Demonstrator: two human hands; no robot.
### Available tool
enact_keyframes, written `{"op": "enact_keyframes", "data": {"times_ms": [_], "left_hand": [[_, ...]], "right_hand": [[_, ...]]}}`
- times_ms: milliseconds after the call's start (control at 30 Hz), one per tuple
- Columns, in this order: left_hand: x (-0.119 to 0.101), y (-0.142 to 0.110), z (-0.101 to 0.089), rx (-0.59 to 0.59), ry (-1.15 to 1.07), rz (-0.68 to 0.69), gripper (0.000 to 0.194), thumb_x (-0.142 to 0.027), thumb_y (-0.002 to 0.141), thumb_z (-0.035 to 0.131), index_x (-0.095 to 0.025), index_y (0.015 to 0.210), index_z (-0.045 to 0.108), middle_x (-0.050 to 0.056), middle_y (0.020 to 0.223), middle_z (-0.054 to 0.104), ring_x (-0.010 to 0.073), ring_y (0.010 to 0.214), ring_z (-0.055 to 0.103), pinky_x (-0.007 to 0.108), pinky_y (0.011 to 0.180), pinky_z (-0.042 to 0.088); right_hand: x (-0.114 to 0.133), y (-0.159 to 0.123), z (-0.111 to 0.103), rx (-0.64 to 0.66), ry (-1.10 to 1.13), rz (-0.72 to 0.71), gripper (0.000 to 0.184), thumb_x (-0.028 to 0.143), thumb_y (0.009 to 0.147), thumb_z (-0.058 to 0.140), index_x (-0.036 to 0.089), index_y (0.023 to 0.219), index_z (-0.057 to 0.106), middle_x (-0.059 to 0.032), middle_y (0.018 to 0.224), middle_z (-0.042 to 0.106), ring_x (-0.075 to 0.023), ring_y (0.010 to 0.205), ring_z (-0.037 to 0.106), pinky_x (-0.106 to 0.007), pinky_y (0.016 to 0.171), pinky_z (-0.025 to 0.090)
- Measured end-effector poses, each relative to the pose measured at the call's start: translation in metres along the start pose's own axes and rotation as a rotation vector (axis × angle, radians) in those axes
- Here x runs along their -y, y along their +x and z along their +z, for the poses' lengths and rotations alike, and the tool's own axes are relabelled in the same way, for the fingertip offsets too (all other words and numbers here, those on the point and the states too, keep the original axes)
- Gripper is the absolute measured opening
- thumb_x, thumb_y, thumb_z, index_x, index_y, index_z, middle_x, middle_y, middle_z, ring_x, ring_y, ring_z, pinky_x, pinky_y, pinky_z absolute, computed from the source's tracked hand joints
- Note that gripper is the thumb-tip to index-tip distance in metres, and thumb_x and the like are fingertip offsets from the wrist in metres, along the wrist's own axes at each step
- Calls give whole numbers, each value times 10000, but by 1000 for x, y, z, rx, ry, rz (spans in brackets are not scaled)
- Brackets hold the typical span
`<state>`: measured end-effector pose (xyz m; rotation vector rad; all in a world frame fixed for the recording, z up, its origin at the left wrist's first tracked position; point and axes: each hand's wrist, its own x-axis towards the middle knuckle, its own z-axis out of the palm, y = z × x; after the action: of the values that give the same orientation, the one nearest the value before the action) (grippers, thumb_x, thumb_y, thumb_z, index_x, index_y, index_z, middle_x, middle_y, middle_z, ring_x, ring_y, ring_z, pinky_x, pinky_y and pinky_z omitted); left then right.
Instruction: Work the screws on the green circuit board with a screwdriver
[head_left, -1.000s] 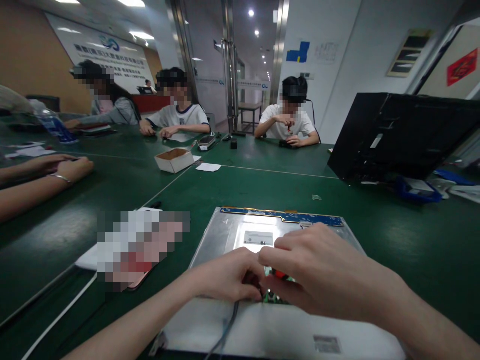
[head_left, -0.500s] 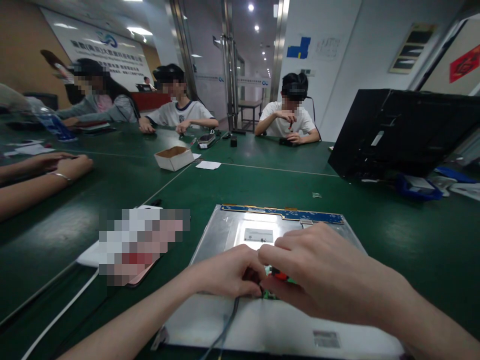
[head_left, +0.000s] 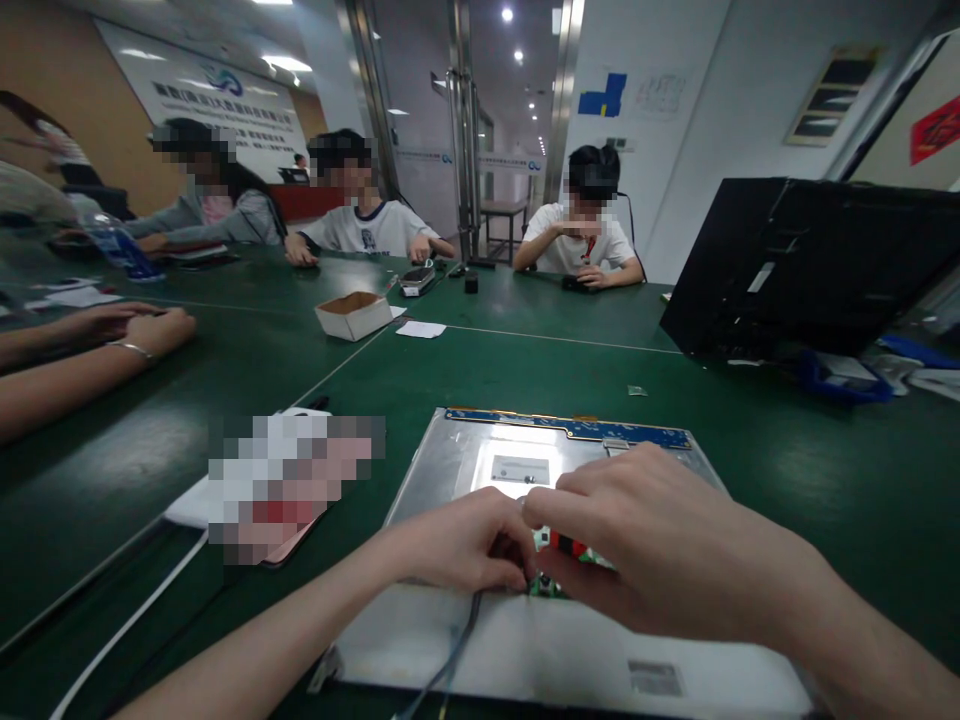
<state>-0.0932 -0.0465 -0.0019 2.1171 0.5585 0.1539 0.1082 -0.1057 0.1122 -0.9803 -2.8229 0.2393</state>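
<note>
A flat display panel (head_left: 427, 470) lies in front of me, its silver metal back up, with a blue circuit strip along the far edge. Near its middle sits a small green circuit board (head_left: 551, 580), partly covered by my hands. My left hand (head_left: 484, 540) is closed in a pinch at the board's left edge; what its fingertips hold is hidden. Dark cables (head_left: 459, 650) run from beneath it toward me. My right hand (head_left: 637, 545) curls over the board, closed around a red-and-black tool handle (head_left: 568, 543); its tip is out of sight.
A blurred white and pink item (head_left: 300, 500) with a white cable lies to the left. Farther off are an open white box (head_left: 354, 316), a paper slip (head_left: 421, 329) and a black monitor (head_left: 810, 270). Several people sit around the green table (head_left: 525, 370); another person's hands (head_left: 150, 335) rest at left.
The view has shifted slightly, so everything sits a little farther right. My right hand has tilted a bit, showing more of the green board. Both hands keep their grip.
</note>
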Motion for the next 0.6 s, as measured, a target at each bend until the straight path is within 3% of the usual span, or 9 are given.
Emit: {"op": "enact_keyframes", "data": {"times_ms": [167, 333, 500, 600], "left_hand": [[1, -1, 1, 25, -7, -20, 106, -134, 780, 661, -154, 879, 690, 9, 790, 652, 137, 669, 580, 224, 593, 445], [2, 0, 2, 15, -14, 10, 104, -141, 776, 670, -163, 875, 696, 7, 774, 644, 139, 666, 569, 221, 575, 433], [5, -1, 4, -8, -24, 29, 96, -195, 816, 660, -168, 896, 704, 10, 752, 648, 137, 650, 565, 216, 567, 429], [5, -1, 4, 2, -27, 20, 127, -186, 809, 663, -163, 928, 702, 15, 787, 658, 142, 667, 571, 224, 582, 437]], "right_hand": [[-2, -1, -3, 9, 5, 1, 86, 225, 817, 569, 215, 855, 492, 34, 743, 576, -106, 566, 414, -255, 485, 216], [-2, 0, -2, 38, -7, 12, 134, 360, 923, 506, 233, 896, 537, 26, 749, 610, -120, 605, 473, -274, 514, 219], [-2, 1, 0, -13, -16, -2, 38, 225, 876, 521, 216, 866, 486, 30, 743, 588, -110, 575, 424, -266, 501, 220], [-2, 0, -1, 9, 15, -25, 102, 227, 836, 568, 219, 876, 474, 34, 768, 587, -109, 588, 435, -256, 498, 226]]}}
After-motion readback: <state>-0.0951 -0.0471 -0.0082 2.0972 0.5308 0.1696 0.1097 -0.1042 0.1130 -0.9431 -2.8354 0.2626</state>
